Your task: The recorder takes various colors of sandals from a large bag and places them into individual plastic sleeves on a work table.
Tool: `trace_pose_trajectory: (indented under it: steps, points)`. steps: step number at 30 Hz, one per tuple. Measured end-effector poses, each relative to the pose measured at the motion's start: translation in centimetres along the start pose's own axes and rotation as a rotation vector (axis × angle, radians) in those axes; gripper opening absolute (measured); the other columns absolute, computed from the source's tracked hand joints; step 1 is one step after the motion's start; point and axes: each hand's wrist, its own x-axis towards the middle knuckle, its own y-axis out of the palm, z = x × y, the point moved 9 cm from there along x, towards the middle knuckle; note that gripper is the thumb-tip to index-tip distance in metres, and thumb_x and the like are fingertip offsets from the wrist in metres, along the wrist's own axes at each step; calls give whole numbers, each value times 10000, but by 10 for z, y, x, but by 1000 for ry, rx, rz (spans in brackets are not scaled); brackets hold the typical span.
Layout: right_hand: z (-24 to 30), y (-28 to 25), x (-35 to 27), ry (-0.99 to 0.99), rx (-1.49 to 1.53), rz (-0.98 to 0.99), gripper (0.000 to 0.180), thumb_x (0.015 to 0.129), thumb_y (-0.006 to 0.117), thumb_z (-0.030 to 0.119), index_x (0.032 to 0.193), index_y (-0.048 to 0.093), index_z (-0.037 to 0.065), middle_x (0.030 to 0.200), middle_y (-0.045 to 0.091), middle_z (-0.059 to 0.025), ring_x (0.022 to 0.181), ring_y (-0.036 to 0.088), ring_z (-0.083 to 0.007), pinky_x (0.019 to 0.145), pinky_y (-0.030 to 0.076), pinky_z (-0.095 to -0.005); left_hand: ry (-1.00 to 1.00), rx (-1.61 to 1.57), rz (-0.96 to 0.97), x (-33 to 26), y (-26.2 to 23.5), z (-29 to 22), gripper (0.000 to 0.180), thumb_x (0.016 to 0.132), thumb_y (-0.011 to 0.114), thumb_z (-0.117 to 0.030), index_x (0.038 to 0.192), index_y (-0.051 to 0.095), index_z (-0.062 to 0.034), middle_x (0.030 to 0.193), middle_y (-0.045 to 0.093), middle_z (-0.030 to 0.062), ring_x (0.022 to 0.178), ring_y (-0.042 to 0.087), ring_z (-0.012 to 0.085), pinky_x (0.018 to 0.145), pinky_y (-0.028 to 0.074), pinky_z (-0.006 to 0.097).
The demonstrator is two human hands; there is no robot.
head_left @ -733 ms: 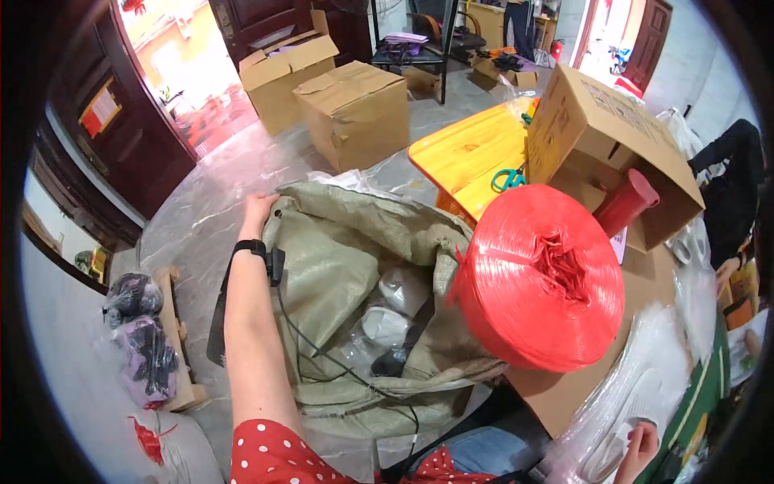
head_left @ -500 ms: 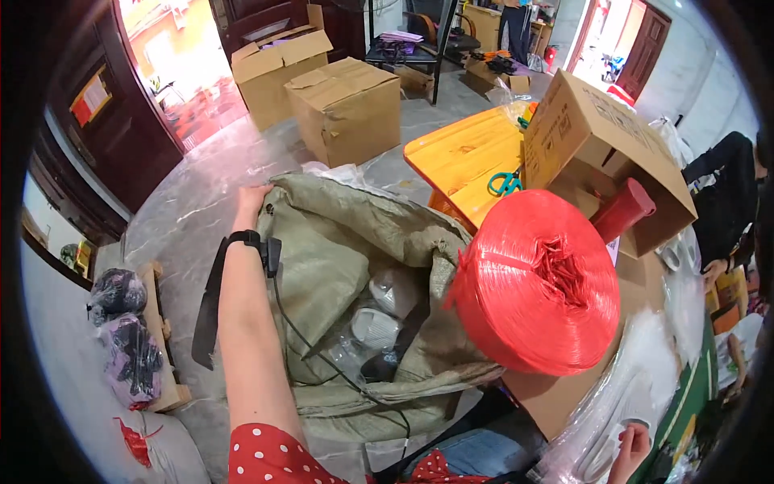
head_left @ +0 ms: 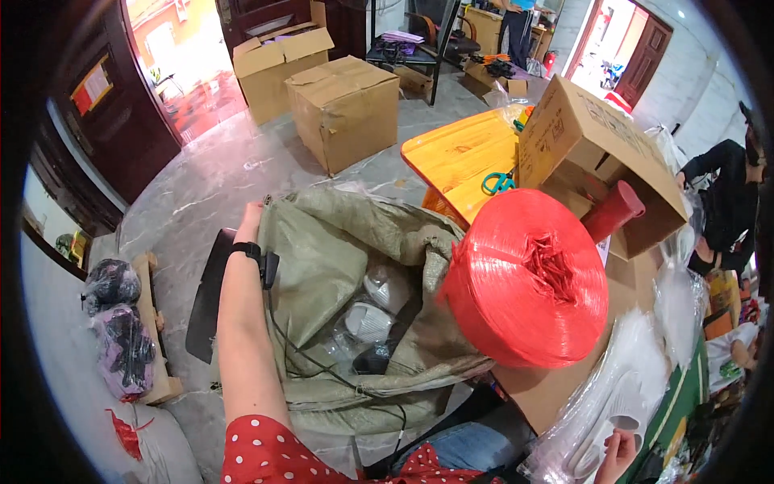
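Observation:
My left hand is closed on the rim of a large olive woven sack, holding up its far left edge; some fingers are hidden behind the cloth. Inside the sack's open mouth lie white ribbed slippers in clear plastic, with a dark item beside them. At the lower right, the curled fingers of my right hand pinch the edge of a white slipper. More white footwear lies there in clear plastic bags. A big roll of red plastic twine stands between the sack and those bags.
Teal scissors lie on a yellow wooden table. An open carton holds a red cylinder. A closed carton stands on the floor beyond the sack. At the far right is another person in black.
My right hand has shifted slightly left and down beside the bagged slippers. My left hand keeps its hold on the sack's rim. The view has tilted a little.

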Motion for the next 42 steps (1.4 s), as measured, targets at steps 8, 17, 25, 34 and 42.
trace_pose_trajectory:
  steps: [8, 17, 25, 34, 42]
  points:
    - [-2, -30, -15, -73, 33, -73, 144, 958, 664, 111, 1002, 679, -25, 847, 667, -57, 756, 591, -125, 697, 483, -260, 512, 564, -312, -125, 50, -112, 360, 894, 657, -220, 1179, 669, 0, 987, 715, 224, 930, 694, 312, 821, 539, 409]
    - [-14, -53, -35, -171, 127, -64, 154, 961, 667, 113, 1004, 679, -35, 873, 681, -63, 781, 593, -138, 705, 490, -288, 155, 1659, -478, -159, 82, -90, 308, 938, 490, -191, 1158, 620, -21, 1188, 655, 152, 1022, 649, 293, 786, 540, 413]
    - [-9, -116, -60, -237, 18, -176, 182, 961, 671, 133, 980, 680, -48, 856, 668, -68, 736, 568, -133, 667, 483, -277, 764, 760, 39, -468, 258, -288, 465, 830, 693, -382, 1051, 577, 10, 962, 685, 215, 904, 676, 396, 799, 545, 490]
    - [-22, -141, -121, -304, 137, -140, 140, 956, 665, 93, 992, 678, -42, 876, 677, -71, 740, 598, -135, 679, 508, -268, 1149, 464, 715, -661, 321, -328, 401, 884, 643, -306, 1178, 614, -36, 1062, 668, 176, 1000, 640, 363, 831, 524, 438]
    - [-62, -153, -132, -197, 130, -233, 165, 952, 677, 111, 969, 682, -53, 827, 677, -92, 718, 615, -153, 650, 520, -290, 385, 771, -39, -459, -21, -165, 453, 847, 649, -332, 1184, 662, -29, 1143, 674, 208, 1104, 628, 364, 943, 495, 417]
